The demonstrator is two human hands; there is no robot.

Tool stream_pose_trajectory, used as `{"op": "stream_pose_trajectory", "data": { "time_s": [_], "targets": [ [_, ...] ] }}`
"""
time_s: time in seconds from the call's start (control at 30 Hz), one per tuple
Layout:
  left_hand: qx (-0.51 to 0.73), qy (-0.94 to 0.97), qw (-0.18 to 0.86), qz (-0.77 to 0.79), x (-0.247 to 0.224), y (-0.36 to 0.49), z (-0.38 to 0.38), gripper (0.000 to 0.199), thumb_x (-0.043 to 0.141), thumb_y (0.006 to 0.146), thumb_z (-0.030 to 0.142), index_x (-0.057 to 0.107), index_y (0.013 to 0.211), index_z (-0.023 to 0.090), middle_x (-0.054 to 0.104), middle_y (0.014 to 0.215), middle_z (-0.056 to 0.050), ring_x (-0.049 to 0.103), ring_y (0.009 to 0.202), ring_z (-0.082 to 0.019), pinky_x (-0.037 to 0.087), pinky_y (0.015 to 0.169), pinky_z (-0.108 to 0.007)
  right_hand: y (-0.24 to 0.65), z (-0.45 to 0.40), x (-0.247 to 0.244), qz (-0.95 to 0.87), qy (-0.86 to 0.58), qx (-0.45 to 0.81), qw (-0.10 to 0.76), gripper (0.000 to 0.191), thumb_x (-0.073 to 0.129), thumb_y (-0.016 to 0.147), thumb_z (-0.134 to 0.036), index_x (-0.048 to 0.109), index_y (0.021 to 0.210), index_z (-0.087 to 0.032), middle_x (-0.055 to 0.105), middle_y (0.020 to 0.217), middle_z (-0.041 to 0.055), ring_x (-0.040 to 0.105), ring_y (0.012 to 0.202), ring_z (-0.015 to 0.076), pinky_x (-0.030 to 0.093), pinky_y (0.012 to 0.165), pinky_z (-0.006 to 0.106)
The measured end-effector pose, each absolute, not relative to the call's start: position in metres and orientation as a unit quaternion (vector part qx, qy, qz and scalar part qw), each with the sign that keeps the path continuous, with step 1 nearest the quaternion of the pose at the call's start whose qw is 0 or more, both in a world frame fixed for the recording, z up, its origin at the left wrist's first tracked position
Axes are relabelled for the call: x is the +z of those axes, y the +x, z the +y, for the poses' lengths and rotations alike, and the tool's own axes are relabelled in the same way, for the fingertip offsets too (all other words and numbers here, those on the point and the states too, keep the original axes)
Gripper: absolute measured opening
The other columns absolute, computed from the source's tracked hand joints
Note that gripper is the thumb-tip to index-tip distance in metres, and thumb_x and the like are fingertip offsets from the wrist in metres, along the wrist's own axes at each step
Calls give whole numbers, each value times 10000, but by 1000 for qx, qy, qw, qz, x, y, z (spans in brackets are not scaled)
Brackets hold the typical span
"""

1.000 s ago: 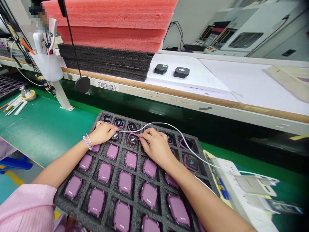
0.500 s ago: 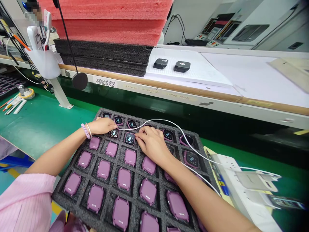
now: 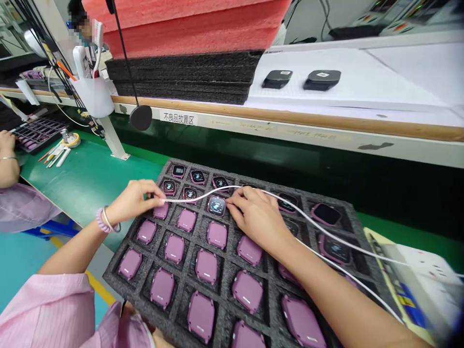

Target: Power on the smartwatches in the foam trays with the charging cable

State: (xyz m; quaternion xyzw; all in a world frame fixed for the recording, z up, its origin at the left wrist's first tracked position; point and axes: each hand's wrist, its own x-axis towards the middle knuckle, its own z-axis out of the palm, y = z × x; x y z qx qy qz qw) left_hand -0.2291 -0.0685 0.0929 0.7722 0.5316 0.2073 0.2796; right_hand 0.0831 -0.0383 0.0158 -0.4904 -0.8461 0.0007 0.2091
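Observation:
A dark foam tray (image 3: pixel 145 285) holds purple watch bodies in its compartments. Several in the back rows lie with their screens up, some lit; the nearer ones lie face down. My left hand (image 3: pixel 136 200) pinches the end of a white cable (image 3: pixel 203 195) above the tray's left side. The fingers of my right hand (image 3: pixel 253 208) are closed at the edge of a lit watch (image 3: pixel 216 206); whether they grip it or something hidden is unclear. The cable passes over my right hand towards the right.
A shelf (image 3: pixel 224 118) crosses behind the tray, bearing black and red foam (image 3: pixel 188 29) and two black devices (image 3: pixel 322 80). A white power strip (image 3: pixel 431 266) lies at the right. Another person's hand (image 3: pixel 7 142) is at far left, beside a second tray (image 3: pixel 43 130).
My left hand has moved with the cable end from the back-row watches towards the tray's left edge. The view has shifted, and another person's arm now shows at far left.

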Motion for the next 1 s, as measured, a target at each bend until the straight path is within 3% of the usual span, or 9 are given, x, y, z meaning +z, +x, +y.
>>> {"op": "stream_pose_trajectory", "data": {
  "time_s": [0.2,0.3,0.4,0.5,0.6,0.7,0.87,1.0],
  "targets": [
    [62,814,177,549,77,-223,-93,53,695,910,281,706,938,237,724,1003,-6,614,993,-208,292,961,-410,86,-35,12,-857,-469,12,213,236,513,949,-229,743,909,-200,626,945,97,547,897,256,430,831,392],
    [5,847,65,528,83,-213,-92,272,749,863,288,662,1114,228,696,1133,-65,586,1073,-266,299,1006,-465,85,-35,15,-857,-471,7,210,232,513,944,-225,739,899,-197,628,931,98,552,898,259,436,829,391],
    [-28,866,12,499,89,-211,-85,364,764,832,272,634,1161,188,704,1103,-96,591,1083,-293,309,1071,-502,81,-39,21,-852,-486,-14,196,236,504,945,-210,730,876,-209,646,922,88,553,897,254,407,837,400],
    [22,852,70,519,92,-223,-76,323,688,864,338,651,1152,198,728,1018,-67,631,1000,-261,368,1068,-461,73,-44,25,-841,-507,-34,187,244,496,950,-192,721,855,-207,673,920,72,558,901,246,354,876,421],
    [94,783,205,579,93,-238,-67,355,552,907,499,695,1035,201,738,968,-43,654,862,-221,476,876,-352,65,-47,29,-824,-532,-32,192,249,494,951,-182,716,838,-197,689,925,60,570,896,234,319,890,420],
    [98,756,290,578,92,-244,-64,473,447,920,594,713,969,206,742,950,-37,656,858,-219,481,782,-303,66,-44,37,-811,-553,-33,185,259,479,945,-175,708,825,-186,693,920,73,585,875,235,324,851,411],
    [28,788,247,563,88,-235,-63,569,304,949,624,621,744,198,656,739,-41,599,747,-211,449,736,-304,103,-52,64,-803,-561,-24,201,270,443,938,-251,697,865,-197,691,904,108,618,771,256,386,673,387],
    [-1,789,249,562,87,-232,-56,546,266,935,599,594,765,198,662,796,-48,599,779,-220,442,771,-320,167,-87,77,-831,-479,84,269,263,488,961,-453,682,907,-283,707,841,63,653,699,238,475,616,368]
  ]
}}
